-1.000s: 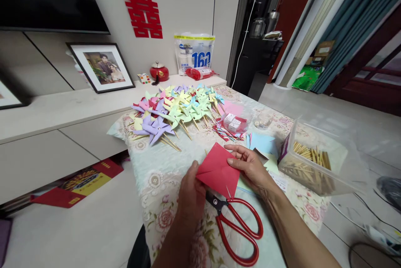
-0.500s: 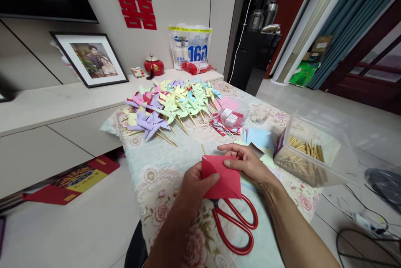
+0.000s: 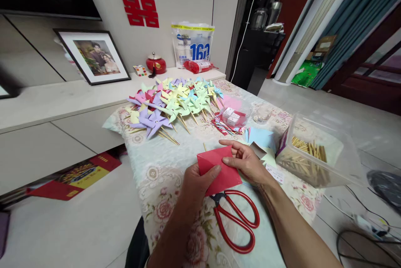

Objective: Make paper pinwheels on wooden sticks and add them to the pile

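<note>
A square of red paper [image 3: 221, 176] is held up between both hands above the tablecloth. My left hand [image 3: 197, 182] pinches its left side, thumb on top. On its right side my right hand [image 3: 242, 159] grips the paper with the thumb on the face; its index finger extends past the upper edge. Under the paper lies a pair of scissors [image 3: 237, 218] with red handles, its blades hidden. A thin stick [image 3: 204, 146] shows just behind the paper's upper edge. Finished paper pinwheels [image 3: 175, 103] on sticks are heaped at the table's far end.
At right stands a clear plastic box [image 3: 308, 172] of short wooden sticks. Blue paper sheets [image 3: 260, 137], a small white card [image 3: 275, 174], patterned paper strips [image 3: 227, 126] and a roll of clear tape [image 3: 261, 115] lie beyond my right hand. A cabinet ledge [image 3: 94, 96] borders the table's back.
The red paper has turned counterclockwise and tilted between my hands, its upper right corner rising. Both hands keep their hold. The scissors lie still, and more of their pivot shows.
</note>
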